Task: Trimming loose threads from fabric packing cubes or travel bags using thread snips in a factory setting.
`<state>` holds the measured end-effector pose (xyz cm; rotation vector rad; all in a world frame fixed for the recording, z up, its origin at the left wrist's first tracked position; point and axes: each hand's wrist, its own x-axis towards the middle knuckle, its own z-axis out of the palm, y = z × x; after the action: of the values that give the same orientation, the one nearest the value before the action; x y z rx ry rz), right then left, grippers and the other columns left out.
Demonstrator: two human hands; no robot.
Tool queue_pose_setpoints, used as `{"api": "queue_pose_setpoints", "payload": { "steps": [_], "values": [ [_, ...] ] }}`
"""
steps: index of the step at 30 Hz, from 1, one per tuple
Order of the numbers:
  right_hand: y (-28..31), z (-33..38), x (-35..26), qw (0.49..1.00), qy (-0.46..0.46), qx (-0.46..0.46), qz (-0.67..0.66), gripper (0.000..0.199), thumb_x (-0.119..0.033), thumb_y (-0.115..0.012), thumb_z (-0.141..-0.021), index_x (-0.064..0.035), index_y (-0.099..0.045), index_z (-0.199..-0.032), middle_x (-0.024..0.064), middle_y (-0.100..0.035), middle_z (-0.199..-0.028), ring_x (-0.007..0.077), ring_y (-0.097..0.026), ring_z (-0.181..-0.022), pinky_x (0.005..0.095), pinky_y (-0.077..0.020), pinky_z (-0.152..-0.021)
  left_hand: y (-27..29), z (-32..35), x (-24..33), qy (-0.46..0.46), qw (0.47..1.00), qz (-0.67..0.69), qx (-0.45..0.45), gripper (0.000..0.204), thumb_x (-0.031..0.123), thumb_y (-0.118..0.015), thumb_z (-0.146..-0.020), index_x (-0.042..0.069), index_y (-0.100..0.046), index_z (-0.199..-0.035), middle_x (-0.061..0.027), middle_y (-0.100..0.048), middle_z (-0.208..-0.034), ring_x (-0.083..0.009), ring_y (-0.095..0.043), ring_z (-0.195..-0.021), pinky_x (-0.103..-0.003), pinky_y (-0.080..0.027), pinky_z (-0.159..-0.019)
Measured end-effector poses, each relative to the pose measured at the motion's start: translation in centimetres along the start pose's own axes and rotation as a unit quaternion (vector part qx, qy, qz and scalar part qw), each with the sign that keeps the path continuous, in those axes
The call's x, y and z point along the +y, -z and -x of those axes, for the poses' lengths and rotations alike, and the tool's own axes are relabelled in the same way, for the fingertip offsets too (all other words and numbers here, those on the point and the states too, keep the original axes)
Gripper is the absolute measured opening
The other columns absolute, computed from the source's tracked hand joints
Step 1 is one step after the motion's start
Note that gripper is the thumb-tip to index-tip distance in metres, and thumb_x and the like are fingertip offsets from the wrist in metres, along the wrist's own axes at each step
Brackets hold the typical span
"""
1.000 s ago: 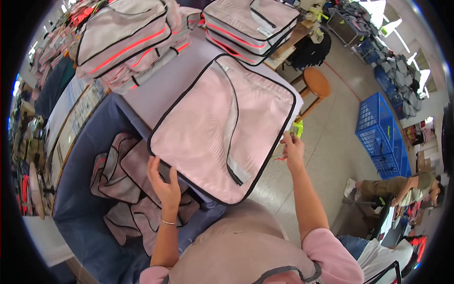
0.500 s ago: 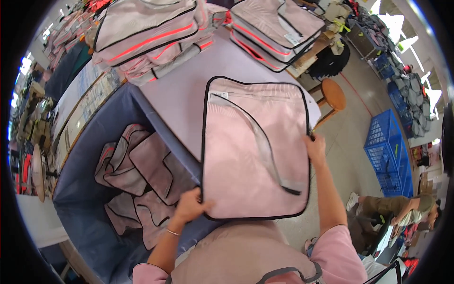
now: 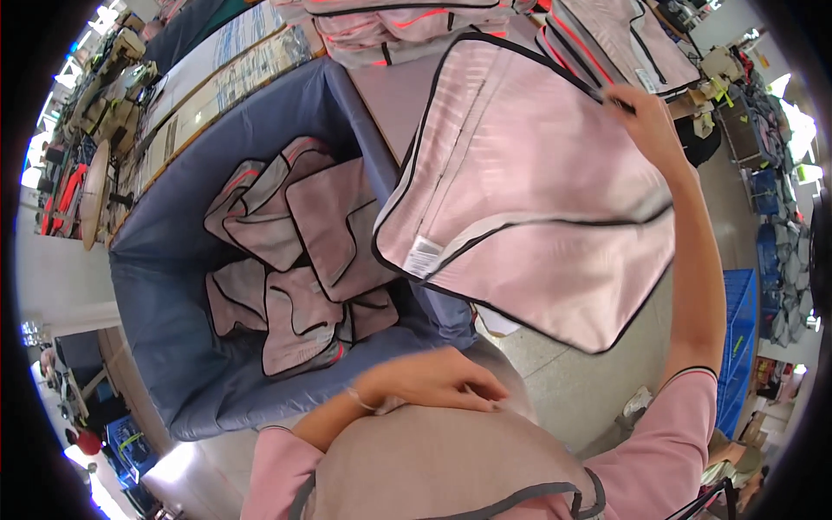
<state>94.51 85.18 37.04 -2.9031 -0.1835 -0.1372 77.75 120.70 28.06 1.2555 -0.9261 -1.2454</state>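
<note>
A flat pink fabric bag (image 3: 537,156) with black piping, a curved grey strip and a white label hangs tilted in front of me on the right. My right hand (image 3: 640,121) is closed on its upper right edge. Low in front of my apron, my left hand (image 3: 442,379) is apart from the bag and holds nothing; its fingers are loosely bent, with a gap at the thumb. Left of the bag stands a large bin lined in dark blue fabric (image 3: 165,321). Several similar pink and grey bags (image 3: 334,230) lie loosely heaped inside it.
Beyond the bin, a table (image 3: 390,100) carries a stack of pink bags (image 3: 407,35) with bright red-orange strips. Another stack (image 3: 607,43) stands to its right. A blue plastic crate (image 3: 737,347) is on the floor at right, with a partly visible person near it.
My left hand has let go of the bag and drawn back toward my apron. My right hand has raised and turned the bag. The whole view has shifted.
</note>
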Motion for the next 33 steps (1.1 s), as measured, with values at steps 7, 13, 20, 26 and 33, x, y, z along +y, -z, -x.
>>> {"api": "queue_pose_setpoints", "payload": {
  "steps": [7, 13, 20, 26, 33],
  "values": [
    [-11.4, 1.6, -9.7, 0.954, -0.025, 0.02, -0.297, 0.026, -0.025, -0.067, -0.083, -0.0064, -0.068, -0.101, 0.0066, -0.068, -0.08, 0.0137, -0.06, -0.069, 0.0286, -0.0481, -0.068, 10.1, 2.3, -7.0, -0.141, 0.731, 0.046, 0.666, 0.029, 0.013, -0.062, -0.088, 0.001, -0.06, -0.114, -0.0075, -0.065, -0.099, -0.013, -0.061, -0.089, -0.024, -0.048, -0.074],
    [-16.1, 8.8, -13.0, 0.98, -0.043, -0.142, -0.135, 0.018, -0.017, -0.065, -0.082, -0.0045, -0.067, -0.095, 0.0129, -0.068, -0.085, 0.0248, -0.065, -0.075, 0.0329, -0.049, -0.066, 10.5, -2.2, -10.4, 0.016, 0.759, -0.162, 0.631, 0.039, 0.017, -0.069, -0.081, 0.001, -0.059, -0.115, -0.0082, -0.065, -0.1, -0.0126, -0.061, -0.087, -0.025, -0.048, -0.076],
    [-14.6, 15.8, -8.7, 0.945, -0.161, -0.119, -0.257, 0.012, -0.017, -0.065, -0.082, -0.0058, -0.066, -0.087, 0.0104, -0.067, -0.075, 0.0257, -0.064, -0.069, 0.0361, -0.0481, -0.062, 5.8, -2.1, -14.9, -0.024, 0.79, 0.202, 0.578, 0.022, 0.014, -0.066, -0.084, -0.002, -0.064, -0.099, 0.0031, -0.061, -0.083, -0.0051, -0.052, -0.071, -0.021, -0.043, -0.063],
    [-13.0, 14.3, -16.2, 0.936, -0.181, -0.044, -0.3, 0.027, -0.026, -0.07, -0.081, 0.0003, -0.065, -0.078, 0.0129, -0.063, -0.065, 0.0223, -0.06, -0.057, 0.0342, -0.0472, -0.056, 3.2, -0.7, -17.9, -0.037, 0.654, 0.441, 0.614, 0.025, 0.025, -0.054, -0.095, 0.004, -0.062, -0.106, -0.0027, -0.063, -0.092, -0.0101, -0.058, -0.076, -0.022, -0.048, -0.067],
    [-19.6, 14.1, -20.9, 0.964, -0.108, -0.239, 0.037, 0.048, -0.048, -0.063, -0.077, -0.0008, -0.065, -0.071, 0.021, -0.064, -0.071, 0.0386, -0.065, -0.074, 0.0466, -0.0512, -0.065, 1.9, -2.0, -20.9, 0.018, 0.659, 0.36, 0.66, 0.019, 0.015, -0.055, -0.093, 0.003, -0.06, -0.108, -0.0013, -0.062, -0.092, -0.0075, -0.055, -0.076, -0.021, -0.047, -0.067]
  ]
}}
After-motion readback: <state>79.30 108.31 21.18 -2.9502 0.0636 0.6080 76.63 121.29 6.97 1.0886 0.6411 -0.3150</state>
